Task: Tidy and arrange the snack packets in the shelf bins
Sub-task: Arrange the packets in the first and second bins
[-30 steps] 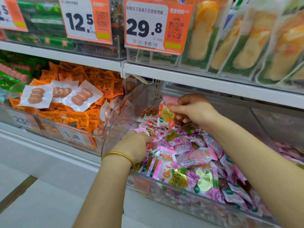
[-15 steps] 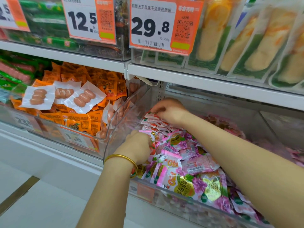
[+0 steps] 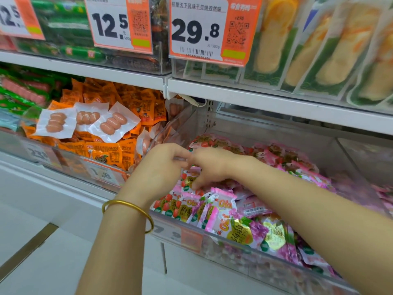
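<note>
- The left hand (image 3: 161,167) and right hand (image 3: 214,165) touched above the left end of the clear bin (image 3: 212,248), fingers bent; blur hid any grip.
- Snack packets (image 3: 240,228) filled it: a few stood in a row, most lay jumbled, so much seemed left.

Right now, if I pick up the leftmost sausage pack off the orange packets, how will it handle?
The sausage pack probably feels firm in the middle, where plump sausages fill it, while its flat clear edges likely flop. Glossy film may be slippery on the orange packets.
</note>
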The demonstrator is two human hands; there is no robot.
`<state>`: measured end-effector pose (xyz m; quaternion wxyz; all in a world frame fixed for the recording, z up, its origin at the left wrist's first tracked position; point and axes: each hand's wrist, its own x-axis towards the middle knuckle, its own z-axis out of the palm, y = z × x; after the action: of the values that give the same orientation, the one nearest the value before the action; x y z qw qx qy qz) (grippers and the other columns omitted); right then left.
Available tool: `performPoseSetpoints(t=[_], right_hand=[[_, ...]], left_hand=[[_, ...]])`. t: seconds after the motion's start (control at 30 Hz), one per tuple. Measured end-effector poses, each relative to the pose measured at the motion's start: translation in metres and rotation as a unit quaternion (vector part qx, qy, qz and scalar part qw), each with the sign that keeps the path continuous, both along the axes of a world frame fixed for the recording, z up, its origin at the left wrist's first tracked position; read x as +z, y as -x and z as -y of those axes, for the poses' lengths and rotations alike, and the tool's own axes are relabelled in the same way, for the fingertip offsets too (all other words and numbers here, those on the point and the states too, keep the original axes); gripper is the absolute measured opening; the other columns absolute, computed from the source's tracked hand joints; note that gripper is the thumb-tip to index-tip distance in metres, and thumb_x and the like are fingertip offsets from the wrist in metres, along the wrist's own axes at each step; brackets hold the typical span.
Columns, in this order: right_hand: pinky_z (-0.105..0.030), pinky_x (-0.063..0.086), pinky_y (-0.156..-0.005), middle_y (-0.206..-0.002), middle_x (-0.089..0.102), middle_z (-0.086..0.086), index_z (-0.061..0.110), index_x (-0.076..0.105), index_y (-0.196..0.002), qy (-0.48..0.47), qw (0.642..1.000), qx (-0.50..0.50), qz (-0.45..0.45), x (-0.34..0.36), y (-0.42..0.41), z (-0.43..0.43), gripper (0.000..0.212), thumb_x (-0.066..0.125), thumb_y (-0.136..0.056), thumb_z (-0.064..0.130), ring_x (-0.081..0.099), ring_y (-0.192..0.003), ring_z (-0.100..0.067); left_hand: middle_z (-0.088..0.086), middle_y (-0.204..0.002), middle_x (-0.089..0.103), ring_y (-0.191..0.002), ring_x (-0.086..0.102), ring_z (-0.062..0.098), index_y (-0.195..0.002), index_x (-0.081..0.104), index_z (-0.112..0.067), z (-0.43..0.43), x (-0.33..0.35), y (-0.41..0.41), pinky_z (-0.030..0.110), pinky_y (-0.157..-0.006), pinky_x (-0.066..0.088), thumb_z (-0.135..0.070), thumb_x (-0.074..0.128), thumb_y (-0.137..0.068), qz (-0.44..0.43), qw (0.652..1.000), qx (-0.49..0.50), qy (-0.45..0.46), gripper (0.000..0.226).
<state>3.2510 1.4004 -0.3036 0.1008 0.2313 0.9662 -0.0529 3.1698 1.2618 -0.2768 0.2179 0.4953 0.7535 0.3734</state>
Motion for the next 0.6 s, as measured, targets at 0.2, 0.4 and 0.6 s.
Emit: performPoseSetpoints(t=[0.2, 0.4, 0.6], right_hand=[[-0.032, 0.043, -0.061, -0.099, 0.050, -0.008, 0.006, 0.059, -0.089, -0.050, 0.998, 0.002, 0.047, -0.009, 0.007, 0.006, 0.044, 0.071, -0.076, 0.046, 0.054, -0.080, -0.026], [-0.029, 0.029, -0.047, -0.064, 0.042, -0.003, 0.010, 0.041, -0.062, -0.038, 0.997, -0.058, 0.021, -0.015, 0.010, 0.009, 0.048, 0.063, -0.084, 0.047, 0.043, -0.057, -0.019], [-0.031, 0.041, -0.067, -0.076, 0.053, -0.006, 0.010, 0.054, -0.075, -0.010, 0.995, -0.079, -0.061, -0.006, 0.006, 0.011, 0.027, 0.062, -0.088, 0.032, 0.055, -0.080, -0.027]], left_hand=[[-0.002, -0.120, 0.058, -0.094, 0.061, 0.008, -0.128, 0.051, -0.016, -0.001, -0.006, 0.006, 0.008, -0.056, 0.044, 0.011, 0.039, -0.089, 0.040, 0.999, 0.002, -0.020, 0.048], [0.001, -0.127, 0.055, -0.102, 0.058, 0.005, -0.128, 0.051, -0.013, 0.000, -0.007, 0.008, 0.027, -0.083, 0.051, 0.008, 0.039, -0.092, 0.054, 0.998, -0.001, -0.041, 0.044], [0.000, -0.131, 0.054, -0.104, 0.052, 0.004, -0.132, 0.048, -0.016, 0.000, -0.006, 0.005, 0.016, -0.079, 0.042, 0.001, 0.041, -0.094, 0.034, 0.999, 0.002, -0.022, 0.042]])
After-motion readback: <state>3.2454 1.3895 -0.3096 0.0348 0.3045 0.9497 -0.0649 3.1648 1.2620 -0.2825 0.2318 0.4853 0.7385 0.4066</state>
